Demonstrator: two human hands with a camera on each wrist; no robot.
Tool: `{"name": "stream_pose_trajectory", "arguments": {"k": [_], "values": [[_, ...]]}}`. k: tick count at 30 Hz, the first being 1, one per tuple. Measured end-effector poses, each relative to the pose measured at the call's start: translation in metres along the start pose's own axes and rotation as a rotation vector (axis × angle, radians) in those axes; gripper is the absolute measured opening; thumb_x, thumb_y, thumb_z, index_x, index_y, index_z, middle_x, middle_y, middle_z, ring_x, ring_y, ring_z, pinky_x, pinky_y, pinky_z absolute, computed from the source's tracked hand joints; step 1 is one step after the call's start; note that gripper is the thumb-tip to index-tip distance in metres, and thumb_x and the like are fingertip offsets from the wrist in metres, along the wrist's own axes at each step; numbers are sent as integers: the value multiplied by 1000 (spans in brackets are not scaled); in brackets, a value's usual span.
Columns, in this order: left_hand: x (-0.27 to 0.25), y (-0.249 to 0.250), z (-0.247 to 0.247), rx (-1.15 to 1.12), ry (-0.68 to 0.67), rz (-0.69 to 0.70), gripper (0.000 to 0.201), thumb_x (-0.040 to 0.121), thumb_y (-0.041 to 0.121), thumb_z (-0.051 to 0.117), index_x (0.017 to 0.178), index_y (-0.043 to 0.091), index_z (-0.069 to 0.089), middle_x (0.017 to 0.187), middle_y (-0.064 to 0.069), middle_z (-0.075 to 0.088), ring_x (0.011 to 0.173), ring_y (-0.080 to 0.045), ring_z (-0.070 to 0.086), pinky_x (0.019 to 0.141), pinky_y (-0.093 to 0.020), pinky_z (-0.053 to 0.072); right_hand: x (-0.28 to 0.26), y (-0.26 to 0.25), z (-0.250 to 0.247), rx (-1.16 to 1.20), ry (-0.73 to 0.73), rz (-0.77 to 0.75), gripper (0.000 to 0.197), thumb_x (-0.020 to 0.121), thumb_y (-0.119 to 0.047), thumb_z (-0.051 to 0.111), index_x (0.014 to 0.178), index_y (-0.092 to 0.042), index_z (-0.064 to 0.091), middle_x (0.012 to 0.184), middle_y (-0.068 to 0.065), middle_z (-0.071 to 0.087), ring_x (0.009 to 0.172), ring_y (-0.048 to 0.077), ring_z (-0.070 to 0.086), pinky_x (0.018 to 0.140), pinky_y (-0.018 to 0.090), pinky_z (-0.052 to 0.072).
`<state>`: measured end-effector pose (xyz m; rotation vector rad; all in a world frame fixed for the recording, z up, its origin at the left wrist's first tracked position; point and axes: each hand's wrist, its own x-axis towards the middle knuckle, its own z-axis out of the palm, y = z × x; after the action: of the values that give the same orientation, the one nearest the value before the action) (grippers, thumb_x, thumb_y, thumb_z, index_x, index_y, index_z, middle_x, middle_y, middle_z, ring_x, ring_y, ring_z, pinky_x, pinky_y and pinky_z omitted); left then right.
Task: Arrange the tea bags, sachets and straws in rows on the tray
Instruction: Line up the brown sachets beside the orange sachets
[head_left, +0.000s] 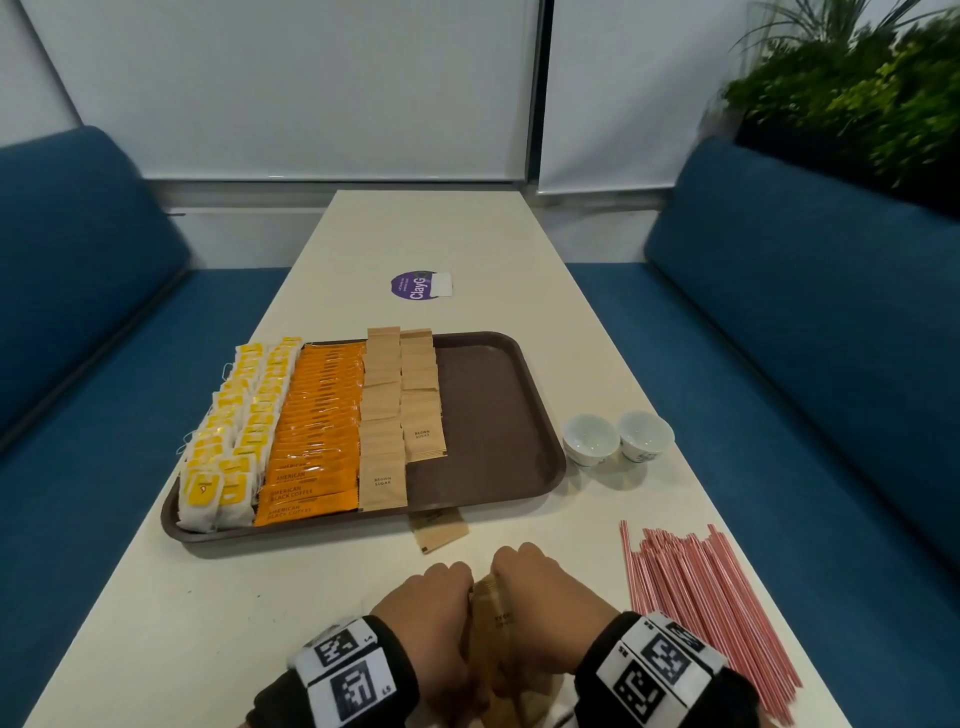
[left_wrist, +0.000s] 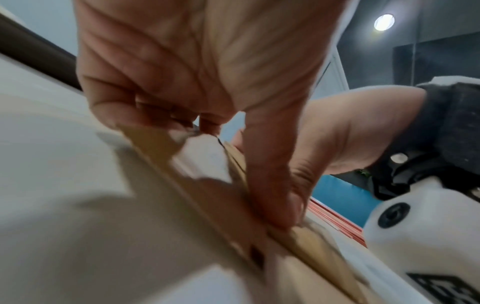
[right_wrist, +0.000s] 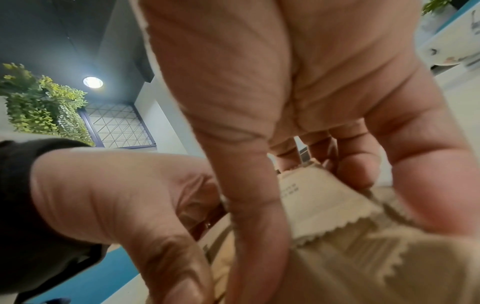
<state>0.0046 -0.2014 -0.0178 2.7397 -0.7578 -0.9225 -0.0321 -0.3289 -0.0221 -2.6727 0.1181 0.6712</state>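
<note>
A brown tray (head_left: 488, 415) holds rows of yellow tea bags (head_left: 234, 431), orange coffee sachets (head_left: 319, 421) and two rows of brown sugar sachets (head_left: 400, 405); its right part is bare. Near the table's front edge my left hand (head_left: 436, 597) and right hand (head_left: 535, 587) grip a stack of brown sugar sachets (head_left: 496, 610) between them, thumbs and curled fingers on it. In the right wrist view the sachets' (right_wrist: 319, 205) zigzag edges show under the fingers. A couple of loose sugar sachets (head_left: 439, 530) lie at the tray's front rim. Pink straws (head_left: 701, 613) lie in a pile to the right.
Two small white cups (head_left: 592, 439) (head_left: 644, 434) stand right of the tray. A purple sticker (head_left: 418, 285) lies further back on the table. Blue benches (head_left: 78, 364) (head_left: 805, 338) flank the table, with a plant (head_left: 872, 104) behind the right one.
</note>
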Motion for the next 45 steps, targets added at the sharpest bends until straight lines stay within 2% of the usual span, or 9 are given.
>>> {"name": "stream_pose_trajectory", "arguments": {"k": [4,10,18,23,28,32,36,40,45], "values": [[2,1,0,-37,20,17,29,84,34,58,104,24,40,101,0,56,96,-19,56,75,-27,41,4,1,2,8,27,7,49,78,-26,70,116,-13,44,117,6,41,108,24,48,87,33,45],[5,-2,3,-163,112,32,6,94,28,42,96,26,47,110,0,61,87,-13,52,73,-21,37,0,2,2,29,88,32,65,64,-29,79,115,-21,40,114,2,39,108,23,42,80,35,44],[15,-1,12,-339,156,3,23,92,24,45,70,32,46,80,11,55,82,-11,55,71,-18,43,0,4,1,143,76,43,48,67,-18,73,98,-23,36,103,2,49,99,24,54,73,31,43],[19,-4,15,-565,185,-14,18,83,13,57,77,30,55,81,7,62,77,-9,60,63,-19,49,1,5,-4,259,116,9,42,73,-12,65,105,-25,42,108,1,56,95,21,58,70,27,42],[17,-7,17,-737,266,-11,14,83,19,63,88,28,53,85,6,63,77,-8,59,61,-17,45,4,5,-9,370,139,-63,41,70,-3,63,94,-25,38,84,-10,50,83,13,54,63,22,41],[15,-14,17,-892,294,11,23,79,24,71,98,25,58,93,5,68,87,-9,64,78,-27,52,5,-5,-10,417,198,-123,34,80,-4,57,100,-26,40,97,-5,56,91,12,58,78,26,50],[19,-17,18,-922,332,-11,25,79,31,71,98,31,55,108,2,59,98,-13,58,88,-29,49,5,-11,-13,468,240,-175,37,84,-1,51,104,-30,38,101,-3,57,93,13,57,79,26,49],[16,-19,9,-1068,286,24,28,79,27,70,103,24,55,103,-3,65,95,-20,63,84,-43,54,6,-16,-18,504,239,-208,48,82,0,53,114,-31,37,108,-1,56,97,13,57,86,29,51],[21,-25,-2,-1191,375,103,25,82,9,66,104,18,59,96,-5,72,95,-26,67,81,-41,54,4,-14,-29,611,289,-280,68,79,-1,60,132,-30,30,105,-12,52,86,-1,54,67,7,43]]}}
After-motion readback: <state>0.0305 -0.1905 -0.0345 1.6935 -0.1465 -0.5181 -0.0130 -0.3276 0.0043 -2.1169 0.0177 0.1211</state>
